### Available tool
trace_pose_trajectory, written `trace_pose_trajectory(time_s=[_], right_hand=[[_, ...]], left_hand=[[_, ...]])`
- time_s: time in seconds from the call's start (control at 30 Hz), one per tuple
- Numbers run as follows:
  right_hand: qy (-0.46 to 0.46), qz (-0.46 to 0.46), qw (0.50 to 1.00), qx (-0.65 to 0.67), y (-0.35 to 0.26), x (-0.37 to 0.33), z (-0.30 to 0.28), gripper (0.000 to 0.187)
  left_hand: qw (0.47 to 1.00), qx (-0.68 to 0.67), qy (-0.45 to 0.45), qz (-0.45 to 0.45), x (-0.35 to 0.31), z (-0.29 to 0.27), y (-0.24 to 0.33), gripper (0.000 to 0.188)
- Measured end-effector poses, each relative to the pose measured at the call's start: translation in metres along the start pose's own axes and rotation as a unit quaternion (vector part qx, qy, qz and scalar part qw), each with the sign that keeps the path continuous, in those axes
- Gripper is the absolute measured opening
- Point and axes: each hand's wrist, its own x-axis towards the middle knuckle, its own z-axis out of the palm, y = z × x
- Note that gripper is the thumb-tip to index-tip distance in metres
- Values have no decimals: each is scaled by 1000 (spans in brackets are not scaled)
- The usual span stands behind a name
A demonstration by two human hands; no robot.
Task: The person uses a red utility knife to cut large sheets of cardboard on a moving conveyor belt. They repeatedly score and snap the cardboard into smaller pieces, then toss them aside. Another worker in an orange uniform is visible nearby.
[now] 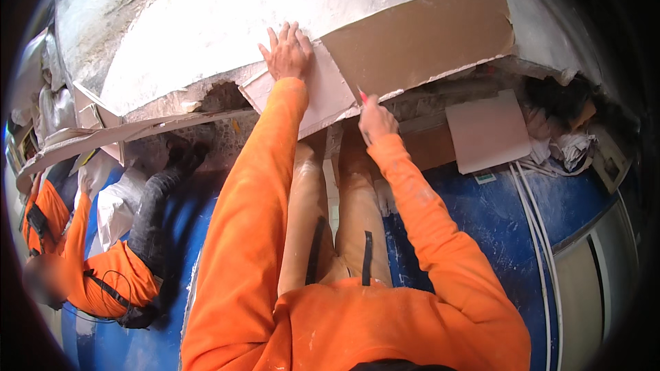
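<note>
My left hand (287, 55) lies flat with fingers spread on a pale pink board piece (330, 93), near where it meets the white surface. Beside it, a brown-faced board (419, 41) with rough, broken white edges stretches to the right. In my right hand (377, 121) is a slim red tool (364, 97), its tip at the lower left corner of the brown board, by the seam with the pink piece. Whether it is a knife or a marker cannot be made out.
A square pinkish board offcut (488, 132) leans at the right, above white pipes (537, 247) on the blue floor (447, 213). Crumpled wrapping (574, 148) lies beyond. At the left, a person in orange (124, 278) holds a long board strip (89, 141) near a white sack (118, 209).
</note>
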Motion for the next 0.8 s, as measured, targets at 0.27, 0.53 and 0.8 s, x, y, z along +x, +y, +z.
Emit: trace_pose_trajectory(time_s=[0.27, 0.53, 0.8], right_hand=[[-83, 267, 954, -110, 297, -127, 91, 36], [479, -246, 841, -43, 90, 42, -76, 22], [487, -360, 758, -242, 20, 214, -143, 23]], left_hand=[[999, -10, 30, 44, 10, 10, -1, 47], [976, -110, 138, 124, -5, -2, -16, 56], [909, -232, 159, -308, -107, -13, -92, 127]])
